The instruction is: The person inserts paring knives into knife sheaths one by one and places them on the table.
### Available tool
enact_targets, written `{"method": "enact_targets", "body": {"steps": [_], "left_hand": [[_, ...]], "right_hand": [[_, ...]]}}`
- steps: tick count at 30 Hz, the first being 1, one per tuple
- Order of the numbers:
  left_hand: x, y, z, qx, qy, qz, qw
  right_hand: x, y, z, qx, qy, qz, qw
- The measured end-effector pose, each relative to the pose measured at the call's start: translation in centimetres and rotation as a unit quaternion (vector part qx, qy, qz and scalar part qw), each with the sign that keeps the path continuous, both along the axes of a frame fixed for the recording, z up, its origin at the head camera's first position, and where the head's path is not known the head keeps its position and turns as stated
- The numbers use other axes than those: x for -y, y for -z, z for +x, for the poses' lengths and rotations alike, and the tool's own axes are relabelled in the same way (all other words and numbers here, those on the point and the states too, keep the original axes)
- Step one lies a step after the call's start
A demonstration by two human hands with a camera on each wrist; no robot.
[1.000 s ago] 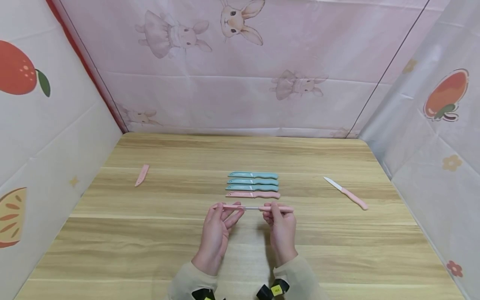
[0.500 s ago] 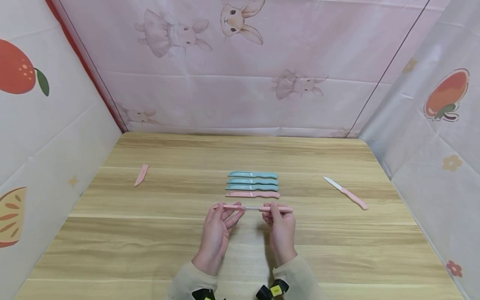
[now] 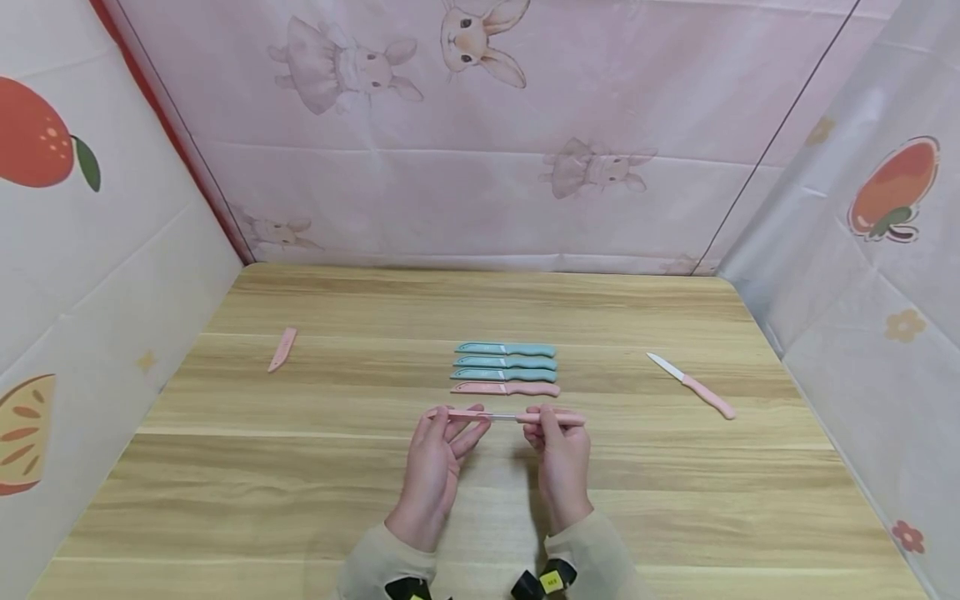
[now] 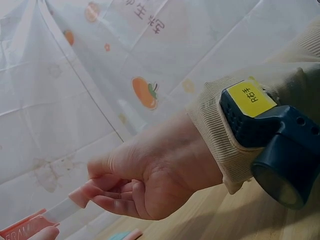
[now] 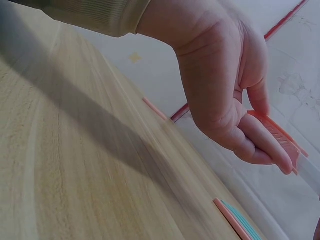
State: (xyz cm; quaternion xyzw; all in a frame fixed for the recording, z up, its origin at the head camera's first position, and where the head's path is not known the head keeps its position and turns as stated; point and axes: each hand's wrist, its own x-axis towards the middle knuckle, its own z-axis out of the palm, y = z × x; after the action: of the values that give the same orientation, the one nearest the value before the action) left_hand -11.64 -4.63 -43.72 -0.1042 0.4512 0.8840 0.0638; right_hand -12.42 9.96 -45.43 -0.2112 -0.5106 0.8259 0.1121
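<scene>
My left hand (image 3: 431, 475) pinches a pink knife sheath (image 5: 275, 135) between thumb and fingers. In my right hand (image 3: 564, 471) is the pink handle of a paring knife (image 3: 573, 419), gripped by thumb and curled fingers. The blade (image 4: 61, 210) points left and is partly inside the sheath, with a short bare stretch showing between the two hands. Both are held level above the table, just in front of a row of sheathed knives. The row has one pink sheathed knife (image 3: 506, 389) nearest me and several blue sheathed knives (image 3: 506, 363) behind it.
A loose pink sheath (image 3: 282, 350) lies at the left of the wooden table (image 3: 262, 483). Toward the right lies an unsheathed knife (image 3: 693, 386) with a pink handle, blade pointing back and left. Printed cloth walls (image 3: 480, 208) stand behind and at both sides.
</scene>
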Motion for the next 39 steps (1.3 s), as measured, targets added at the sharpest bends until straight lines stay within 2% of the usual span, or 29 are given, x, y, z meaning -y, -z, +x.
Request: {"method": "enact_targets", "body": {"steps": [18, 39], "left_hand": [[-0.23, -0.22, -0.02, -0.002, -0.002, 0.002, 1.0000], [-0.32, -0.41, 0.07, 0.022, 0.006, -0.004, 0.9997]], "right_hand": [[0.09, -0.17, -0.07, 0.019, 0.001, 0.008, 0.9998], [0.36, -0.08, -0.01, 0.021, 0.002, 0.005, 0.9998]]}}
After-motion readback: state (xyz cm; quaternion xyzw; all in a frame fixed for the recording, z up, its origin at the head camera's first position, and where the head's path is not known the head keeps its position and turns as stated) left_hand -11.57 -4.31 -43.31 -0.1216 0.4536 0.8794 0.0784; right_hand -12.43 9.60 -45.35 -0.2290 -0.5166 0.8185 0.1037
